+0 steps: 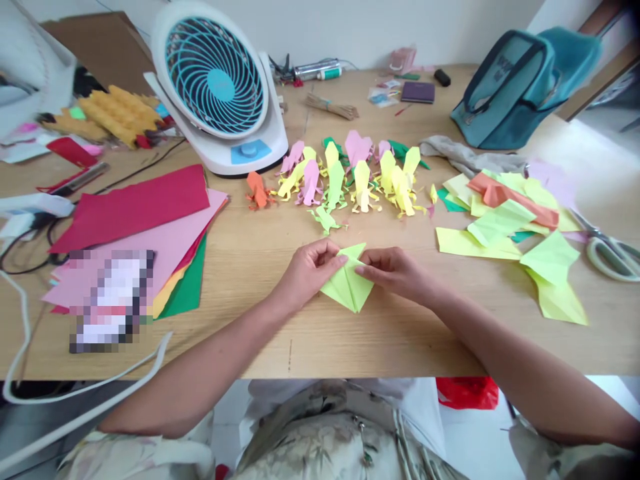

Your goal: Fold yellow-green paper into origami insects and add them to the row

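Between my two hands is a light green piece of folded paper, diamond-shaped, with creases running down to its lower point. My left hand pinches its upper left side between thumb and fingers. On the upper right side, my right hand grips it the same way. Fingertips behind the paper are hidden. Just beyond my hands stands a small light green folded paper figure. Behind it, several folded paper figures in yellow, pink, green and orange form a group, among them a yellow figure and an orange figure.
Coloured paper sheets and a blurred-out phone-like object lie left. A fan stands behind them. Paper scraps and scissors lie right, below a teal bag. A white cable hangs over the front left edge.
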A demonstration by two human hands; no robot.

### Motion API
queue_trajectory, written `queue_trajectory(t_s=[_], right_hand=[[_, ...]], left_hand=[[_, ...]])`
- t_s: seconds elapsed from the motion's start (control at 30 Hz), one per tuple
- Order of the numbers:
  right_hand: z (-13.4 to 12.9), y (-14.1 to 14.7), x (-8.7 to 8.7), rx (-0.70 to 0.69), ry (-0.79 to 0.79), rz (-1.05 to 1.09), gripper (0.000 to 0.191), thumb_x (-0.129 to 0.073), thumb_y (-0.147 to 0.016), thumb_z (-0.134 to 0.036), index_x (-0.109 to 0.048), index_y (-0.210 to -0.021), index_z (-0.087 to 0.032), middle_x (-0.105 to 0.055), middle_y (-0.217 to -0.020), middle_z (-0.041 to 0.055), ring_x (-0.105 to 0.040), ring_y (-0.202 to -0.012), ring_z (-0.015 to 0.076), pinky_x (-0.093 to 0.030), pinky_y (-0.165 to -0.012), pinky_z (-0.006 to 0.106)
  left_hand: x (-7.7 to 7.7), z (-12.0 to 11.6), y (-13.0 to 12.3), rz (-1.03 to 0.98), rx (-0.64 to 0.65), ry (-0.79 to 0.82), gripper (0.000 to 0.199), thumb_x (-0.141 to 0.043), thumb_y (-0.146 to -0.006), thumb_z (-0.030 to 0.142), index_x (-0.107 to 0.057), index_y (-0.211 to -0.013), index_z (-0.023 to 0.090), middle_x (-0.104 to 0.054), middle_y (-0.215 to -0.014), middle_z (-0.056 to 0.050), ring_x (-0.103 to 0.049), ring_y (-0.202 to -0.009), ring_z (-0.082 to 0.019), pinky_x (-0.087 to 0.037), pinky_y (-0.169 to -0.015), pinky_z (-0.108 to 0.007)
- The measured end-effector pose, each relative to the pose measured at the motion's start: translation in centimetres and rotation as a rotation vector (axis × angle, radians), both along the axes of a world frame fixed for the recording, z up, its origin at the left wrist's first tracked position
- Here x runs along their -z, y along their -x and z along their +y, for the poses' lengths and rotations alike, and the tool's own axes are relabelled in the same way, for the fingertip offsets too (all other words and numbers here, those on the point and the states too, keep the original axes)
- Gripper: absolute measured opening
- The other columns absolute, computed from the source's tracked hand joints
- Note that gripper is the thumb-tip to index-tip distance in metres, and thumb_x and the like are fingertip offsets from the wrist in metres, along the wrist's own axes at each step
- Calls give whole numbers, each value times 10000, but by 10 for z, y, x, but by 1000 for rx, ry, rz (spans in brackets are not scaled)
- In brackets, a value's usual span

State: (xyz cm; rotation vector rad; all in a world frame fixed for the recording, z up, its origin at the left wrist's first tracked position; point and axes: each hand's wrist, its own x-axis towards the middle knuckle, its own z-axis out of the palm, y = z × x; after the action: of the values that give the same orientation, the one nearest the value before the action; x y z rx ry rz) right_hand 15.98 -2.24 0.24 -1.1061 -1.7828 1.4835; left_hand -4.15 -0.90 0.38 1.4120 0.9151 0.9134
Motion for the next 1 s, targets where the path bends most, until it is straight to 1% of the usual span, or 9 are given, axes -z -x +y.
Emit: queue_trajectory(t_s=[0.1, 0.2, 0.37, 0.5, 0.6, 0.7, 0.83, 0.93, 1.0], right_hand=[[0, 0, 5, 3, -36, -31, 440, -633, -846, -540, -480, -652, -177, -353, -605, -60, -292, -557, 80, -225, -500, 247], [-3, 2, 6, -12, -47, -52, 436, -636, -850, -528, -473, -648, -179, -352, -602, -60, -289, -549, 77, -219, -489, 246], [-7, 10, 6, 132, -84, -108, 523, -635, -822, -588, -409, -570, -189, -289, -552, -65, -250, -515, 71, -168, -451, 245], [-8, 13, 7, 165, -119, -121, 537, -634, -816, -592, -392, -553, -191, -288, -540, -62, -246, -510, 69, -167, -446, 238], [-6, 11, 5, 133, -122, -120, 499, -616, -839, -562, -429, -572, -184, -316, -557, -55, -269, -524, 75, -191, -463, 240], [-3, 8, 2, 89, -110, -134, 442, -569, -881, -522, -510, -619, -170, -344, -569, -50, -292, -535, 82, -210, -483, 248], [-2, 1, 1, 87, -94, -170, 439, -540, -901, -510, -543, -629, -166, -387, -538, -50, -301, -509, 80, -205, -472, 248], [-1, -11, -3, 73, -46, -199, 446, -594, -864, -527, -569, -608, -162, -502, -544, -25, -360, -501, 82, -246, -471, 242], [1, -18, -8, 62, -17, -222, 448, -647, -824, -538, -581, -588, -163, -530, -538, -12, -385, -497, 88, -260, -469, 242]], left_hand=[[2, 2, 1, 63, 2, -21, 288, -707, -784, 412, -589, -735, 154, -514, -648, 27, -458, -588, -90, -355, -545, -210], [3, 2, 1, 122, -6, -39, 296, -697, -782, 414, -589, -698, 152, -531, -643, 17, -471, -587, -97, -361, -539, -214], [3, -1, -1, 157, 54, -30, 279, -644, -809, 410, -587, -716, 153, -539, -636, 20, -455, -559, -88, -344, -512, -206], [1, -2, -2, 185, 115, -2, 280, -623, -823, 413, -610, -737, 147, -550, -641, 16, -469, -563, -91, -361, -521, -208], [0, 0, 0, 246, 42, -79, 260, -613, -834, 387, -607, -732, 148, -558, -663, 11, -474, -584, -95, -360, -531, -208], [1, 2, 2, 268, -37, -137, 251, -616, -841, 379, -602, -739, 150, -519, -656, 22, -450, -590, -93, -343, -527, -208], [1, 6, 6, 251, -60, -149, 250, -623, -841, 376, -594, -733, 152, -497, -649, 28, -437, -586, -91, -333, -527, -212], [-1, 14, 12, 229, -126, -160, 258, -629, -830, 378, -578, -713, 153, -490, -638, 30, -430, -584, -91, -333, -536, -216], [-3, 19, 17, 203, -182, -149, 263, -636, -816, 381, -571, -700, 154, -481, -625, 33, -420, -572, -88, -326, -532, -216]])
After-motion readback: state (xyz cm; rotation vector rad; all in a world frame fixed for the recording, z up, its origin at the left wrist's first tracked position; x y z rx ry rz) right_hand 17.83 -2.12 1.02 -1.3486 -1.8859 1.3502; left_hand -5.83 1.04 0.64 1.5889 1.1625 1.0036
